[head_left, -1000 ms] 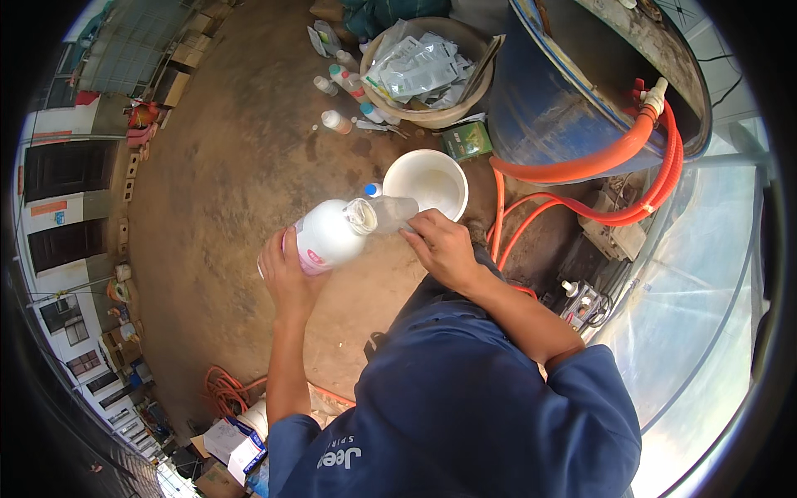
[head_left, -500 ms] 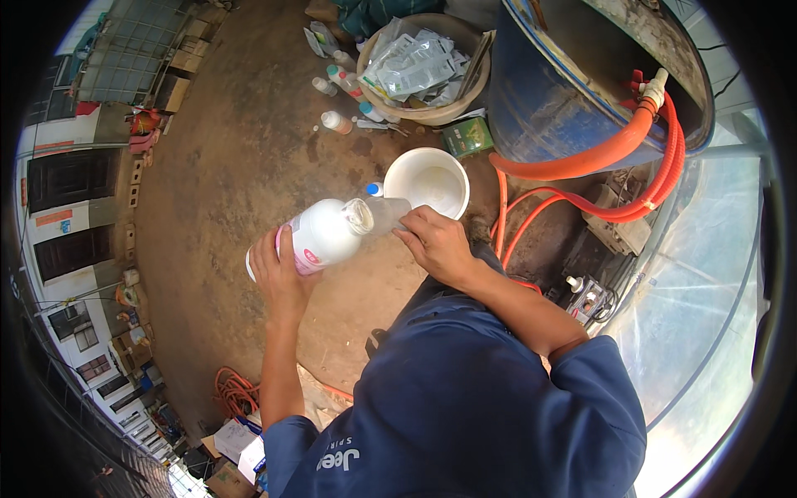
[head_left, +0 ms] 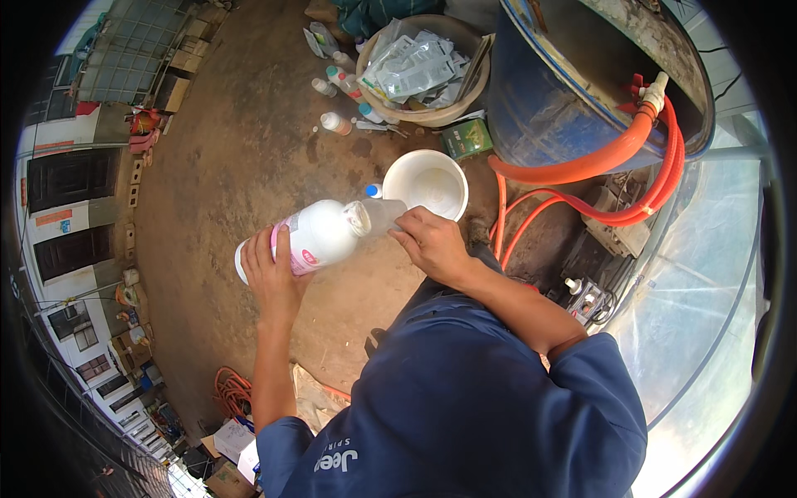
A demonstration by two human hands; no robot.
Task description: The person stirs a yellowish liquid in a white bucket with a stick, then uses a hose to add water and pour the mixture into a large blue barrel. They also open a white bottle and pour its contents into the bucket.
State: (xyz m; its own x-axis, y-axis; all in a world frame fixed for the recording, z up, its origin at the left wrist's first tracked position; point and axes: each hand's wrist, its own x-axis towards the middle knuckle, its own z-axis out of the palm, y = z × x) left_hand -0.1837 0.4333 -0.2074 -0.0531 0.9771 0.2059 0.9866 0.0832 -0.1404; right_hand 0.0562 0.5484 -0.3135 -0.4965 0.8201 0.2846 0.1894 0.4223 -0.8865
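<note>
My left hand (head_left: 272, 270) is wrapped round a large white plastic bottle (head_left: 325, 234) with a pink label. The bottle is tilted, its uncapped mouth toward the right. Against that mouth is a translucent plastic measuring cup (head_left: 385, 215), gripped at its far right side by the fingers of my right hand (head_left: 432, 242). Whether liquid is running into the cup I cannot tell. Just beyond the cup, a white bucket (head_left: 452, 184) stands on the ground, and a small bottle with a blue cap (head_left: 374, 191) is beside it.
A tan tub (head_left: 452, 112) heaped with silvery packets (head_left: 415, 66) stands at the back, with several small bottles (head_left: 335, 123) left of it. A green box (head_left: 466, 139) sits near a big blue barrel (head_left: 531, 108). Orange hoses (head_left: 581, 166) loop down at the right.
My left hand and the white bottle have shifted slightly left, the bottle lying a little flatter. The cup and my right hand have moved slightly left too.
</note>
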